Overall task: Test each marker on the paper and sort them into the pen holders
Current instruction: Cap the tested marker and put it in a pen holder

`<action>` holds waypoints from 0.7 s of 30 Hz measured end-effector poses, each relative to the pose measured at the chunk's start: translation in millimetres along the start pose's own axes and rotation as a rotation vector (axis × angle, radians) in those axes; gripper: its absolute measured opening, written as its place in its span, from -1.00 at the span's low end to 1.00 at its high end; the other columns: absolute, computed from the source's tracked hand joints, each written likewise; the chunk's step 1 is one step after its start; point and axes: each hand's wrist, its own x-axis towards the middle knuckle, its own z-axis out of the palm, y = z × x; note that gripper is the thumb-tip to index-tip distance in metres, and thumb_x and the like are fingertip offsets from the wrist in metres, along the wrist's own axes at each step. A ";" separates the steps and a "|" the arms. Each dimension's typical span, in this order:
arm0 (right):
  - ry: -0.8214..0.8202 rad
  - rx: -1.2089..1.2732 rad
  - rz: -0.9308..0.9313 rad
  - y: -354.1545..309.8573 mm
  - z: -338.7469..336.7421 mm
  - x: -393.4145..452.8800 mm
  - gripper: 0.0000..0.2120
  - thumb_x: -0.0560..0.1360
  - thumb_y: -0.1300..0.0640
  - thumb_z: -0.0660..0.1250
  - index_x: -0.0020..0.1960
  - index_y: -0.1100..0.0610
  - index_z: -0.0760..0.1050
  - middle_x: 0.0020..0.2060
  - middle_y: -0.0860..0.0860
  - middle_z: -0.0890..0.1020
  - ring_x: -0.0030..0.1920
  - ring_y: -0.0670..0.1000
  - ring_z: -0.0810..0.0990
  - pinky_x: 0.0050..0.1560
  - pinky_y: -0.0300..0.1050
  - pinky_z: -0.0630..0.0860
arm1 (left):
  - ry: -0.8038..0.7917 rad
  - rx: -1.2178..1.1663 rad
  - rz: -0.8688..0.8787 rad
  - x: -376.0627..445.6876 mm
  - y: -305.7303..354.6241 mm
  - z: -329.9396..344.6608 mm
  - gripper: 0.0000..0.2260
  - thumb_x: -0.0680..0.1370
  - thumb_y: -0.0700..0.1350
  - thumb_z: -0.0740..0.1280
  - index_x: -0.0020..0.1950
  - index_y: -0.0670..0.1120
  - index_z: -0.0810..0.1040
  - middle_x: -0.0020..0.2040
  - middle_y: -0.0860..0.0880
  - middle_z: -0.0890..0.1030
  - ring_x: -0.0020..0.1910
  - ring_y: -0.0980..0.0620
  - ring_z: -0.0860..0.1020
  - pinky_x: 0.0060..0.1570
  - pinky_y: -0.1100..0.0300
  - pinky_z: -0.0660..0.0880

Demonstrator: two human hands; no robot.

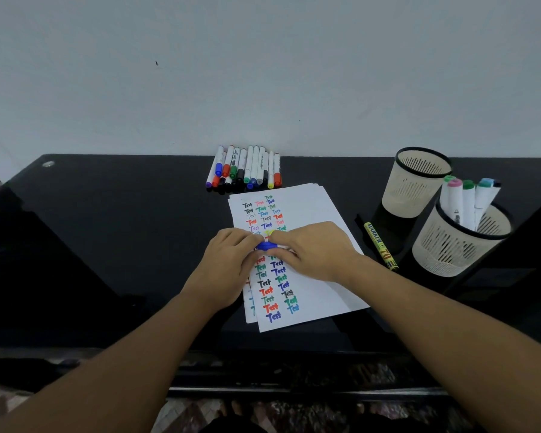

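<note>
**Blue marker held in both hands above a sheet of test scribbles**

Black and glossy, the desk (107, 232) carries a loose stack of white paper (313, 295) at its middle, the top sheet covered with columns of the word "Test" in red, green, blue, black and purple. Beyond the paper's far edge, against the pale wall (263, 73), lies a row of capped whiteboard markers (245, 167) side by side. Just right of the paper, a yellow marker (380, 246) lies alone on the desk. Further right stand two beige mesh pen holders with black rims: the far pen holder (414, 182) shows nothing inside, while the near pen holder (459, 242) holds several white markers with pink, green and blue caps. Both forearms reach in from the near edge and meet over the middle of the paper, covering part of the writing. The left hand (228, 264) and the right hand (316, 251) have their fingers curled, each grasping one end of a blue marker (267, 245), of which only a short blue section shows between the fingertips. Whether its cap is on cannot be told.
</note>
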 end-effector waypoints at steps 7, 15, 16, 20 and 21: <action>-0.002 0.215 0.083 3.8 -0.8 -0.8 -0.63 0.71 -0.10 0.07 0.49 -0.10 0.15 0.15 0.04 0.62 -0.21 -0.02 0.57 -0.25 -0.05 0.47 | 0.024 -0.033 -0.087 0.8 -1.0 -0.1 -0.75 0.68 0.04 0.22 0.28 -0.02 0.54 0.23 0.07 0.53 0.24 0.11 0.37 0.26 0.15 0.38; 0.172 1.008 0.434 14.4 -12.0 -8.3 -0.66 0.71 0.19 0.08 0.19 -0.09 0.59 0.07 -0.08 0.66 0.04 -0.06 0.66 0.10 -0.11 0.57 | -0.062 -0.017 -0.137 3.6 1.3 -1.4 -0.53 0.69 0.07 0.19 0.60 0.11 0.23 0.50 0.04 0.33 0.47 0.04 0.24 0.46 0.07 0.24; 0.174 1.085 0.454 13.9 -10.3 -8.4 -0.64 0.70 0.22 0.09 0.22 -0.10 0.59 0.09 -0.08 0.66 0.09 -0.06 0.65 0.12 -0.12 0.54 | -0.077 -0.007 -0.100 2.8 1.4 -1.4 -0.52 0.70 0.05 0.17 0.62 0.15 0.18 0.53 0.02 0.30 0.51 0.01 0.22 0.49 0.03 0.21; 0.178 1.078 0.409 8.6 -1.9 -8.2 -0.64 0.62 0.30 0.30 0.28 -0.10 0.43 0.08 -0.08 0.62 0.06 -0.05 0.64 0.05 -0.19 0.55 | -0.111 0.038 0.015 2.8 0.4 -1.7 -0.58 0.71 -0.05 0.16 0.58 0.17 0.29 0.54 -0.08 0.36 0.50 -0.11 0.29 0.48 -0.06 0.24; 0.197 1.056 0.412 6.8 -0.2 -8.1 -0.68 0.61 0.26 0.35 0.24 -0.08 0.42 0.06 -0.09 0.61 0.02 -0.04 0.64 0.00 -0.23 0.55 | -0.117 0.039 0.015 2.9 0.2 -1.8 -0.59 0.71 -0.06 0.16 0.57 0.16 0.32 0.52 -0.07 0.38 0.49 -0.09 0.31 0.46 -0.04 0.25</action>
